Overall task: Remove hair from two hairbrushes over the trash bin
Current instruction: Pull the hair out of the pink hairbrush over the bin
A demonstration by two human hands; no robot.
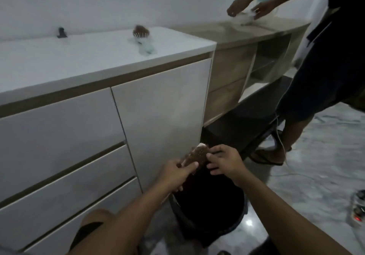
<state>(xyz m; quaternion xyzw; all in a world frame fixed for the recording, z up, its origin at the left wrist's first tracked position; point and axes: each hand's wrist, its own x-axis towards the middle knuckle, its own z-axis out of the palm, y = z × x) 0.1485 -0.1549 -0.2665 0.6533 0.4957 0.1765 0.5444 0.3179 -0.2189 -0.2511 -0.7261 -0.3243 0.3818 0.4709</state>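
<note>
My left hand [177, 172] grips a white hairbrush [197, 155] matted with brown hair and holds it above the black trash bin [209, 223] on the floor. My right hand [225, 160] is at the brush head, its fingertips pinching the brown hair on the bristles. A second hairbrush [141, 35], pale with a light handle and also full of brown hair, lies on the white cabinet top [79, 61] at the back.
The white cabinet with drawers [59, 136] stands left of the bin. Another person [325, 57] stands at right, hands at a wooden counter [246, 31]. A black stool [246, 120] sits beneath that counter. A small dark object [61, 32] rests on the cabinet top.
</note>
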